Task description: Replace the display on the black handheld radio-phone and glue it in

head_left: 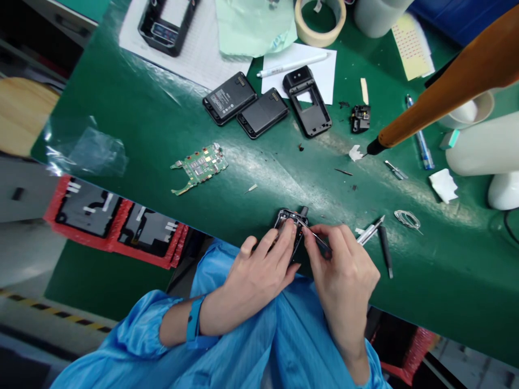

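Fine tool work on a small black device (299,237)
The left hand (259,273), fingers half spread, braces it at the green bench (421,270)'s near edge; the right hand (344,265) pinches a slim dark tool (325,249), best worked lightly. Beyond: a jagged circuit board (203,166), then 2 smooth slab batteries (230,98).

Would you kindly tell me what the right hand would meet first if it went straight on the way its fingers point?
The right hand would probably meet the open black device housing first, just beyond its fingertips, where the left hand rests; whether they already touch is hard to tell.
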The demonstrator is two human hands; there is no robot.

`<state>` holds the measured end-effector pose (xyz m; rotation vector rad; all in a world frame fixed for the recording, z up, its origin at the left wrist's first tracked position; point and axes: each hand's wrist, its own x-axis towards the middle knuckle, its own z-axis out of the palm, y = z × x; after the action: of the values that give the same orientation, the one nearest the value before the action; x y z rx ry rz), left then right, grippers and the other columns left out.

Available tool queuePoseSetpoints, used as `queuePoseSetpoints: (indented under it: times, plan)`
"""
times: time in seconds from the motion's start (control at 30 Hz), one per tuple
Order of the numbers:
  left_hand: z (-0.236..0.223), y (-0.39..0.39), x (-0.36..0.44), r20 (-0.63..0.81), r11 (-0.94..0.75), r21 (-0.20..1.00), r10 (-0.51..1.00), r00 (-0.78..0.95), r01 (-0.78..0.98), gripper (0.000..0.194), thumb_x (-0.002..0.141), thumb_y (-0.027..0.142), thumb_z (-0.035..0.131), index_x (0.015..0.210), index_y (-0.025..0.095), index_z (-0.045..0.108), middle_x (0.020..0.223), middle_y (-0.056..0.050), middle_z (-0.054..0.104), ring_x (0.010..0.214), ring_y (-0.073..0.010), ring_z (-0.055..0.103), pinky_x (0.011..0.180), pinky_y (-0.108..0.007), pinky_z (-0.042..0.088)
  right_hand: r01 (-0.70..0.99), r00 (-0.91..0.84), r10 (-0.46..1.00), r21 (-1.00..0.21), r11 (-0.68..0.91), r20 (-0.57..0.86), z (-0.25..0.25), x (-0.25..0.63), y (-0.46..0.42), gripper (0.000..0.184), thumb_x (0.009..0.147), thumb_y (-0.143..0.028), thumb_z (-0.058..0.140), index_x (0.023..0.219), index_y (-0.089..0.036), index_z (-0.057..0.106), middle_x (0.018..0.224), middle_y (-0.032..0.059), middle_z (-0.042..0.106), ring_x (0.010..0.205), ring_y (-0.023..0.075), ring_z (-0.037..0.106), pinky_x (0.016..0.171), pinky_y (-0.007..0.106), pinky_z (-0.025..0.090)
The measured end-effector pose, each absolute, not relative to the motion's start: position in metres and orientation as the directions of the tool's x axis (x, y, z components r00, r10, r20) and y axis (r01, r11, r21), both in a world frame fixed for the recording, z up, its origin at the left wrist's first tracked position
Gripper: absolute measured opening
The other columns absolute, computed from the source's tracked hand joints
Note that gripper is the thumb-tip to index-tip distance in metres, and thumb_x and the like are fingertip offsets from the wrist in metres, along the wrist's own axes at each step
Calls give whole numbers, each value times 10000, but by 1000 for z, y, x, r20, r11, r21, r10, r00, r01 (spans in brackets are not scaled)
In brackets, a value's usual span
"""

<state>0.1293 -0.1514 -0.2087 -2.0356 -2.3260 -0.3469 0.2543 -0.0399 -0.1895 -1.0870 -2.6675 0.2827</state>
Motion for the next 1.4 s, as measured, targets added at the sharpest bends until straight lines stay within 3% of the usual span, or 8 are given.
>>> queuePoseSetpoints:
  times: [0.67,0.87,1.07,1.27,1.4]
  plan:
    - [-208,-152,129,138,107,149,982,-128,983,457,1195,327,490,1467,98,777,1551,-53,758,1212,-245,644,920,-434,423,662,-704,695,-217,717,146,-186,251,-38,217,1167,-322,645,998,-193,691,883,-5,676,694,169,567,678,344,399]
    - [-208,-152,129,151,112,145,979,-134,983,480,1209,302,418,1443,122,796,1571,-31,742,1194,-248,647,914,-434,412,670,-700,701,-212,711,138,-187,251,-37,232,1172,-341,635,999,-199,695,882,-5,671,691,170,568,672,351,395]
    - [-208,-149,128,142,107,148,982,-128,983,469,1201,294,436,1433,113,800,1578,-19,736,1206,-243,624,888,-428,418,668,-684,725,-330,666,81,-177,257,-40,187,1160,-349,670,1064,-191,694,940,-14,685,736,138,614,688,316,431]
    - [-209,-150,129,139,110,121,982,-127,987,478,1194,308,440,1476,114,775,1604,-24,718,1208,-242,634,902,-431,420,609,-672,735,-494,620,92,-173,262,-36,95,1150,-210,660,1185,-148,724,1059,22,701,924,115,694,812,231,528]
    - [-209,-150,130,123,92,85,987,-102,992,460,1168,307,492,1471,118,782,1611,-58,715,1216,-248,636,899,-427,419,556,-654,734,-541,631,182,-171,263,-35,255,1119,-108,663,1361,-147,729,1157,43,717,1036,118,709,934,222,585]
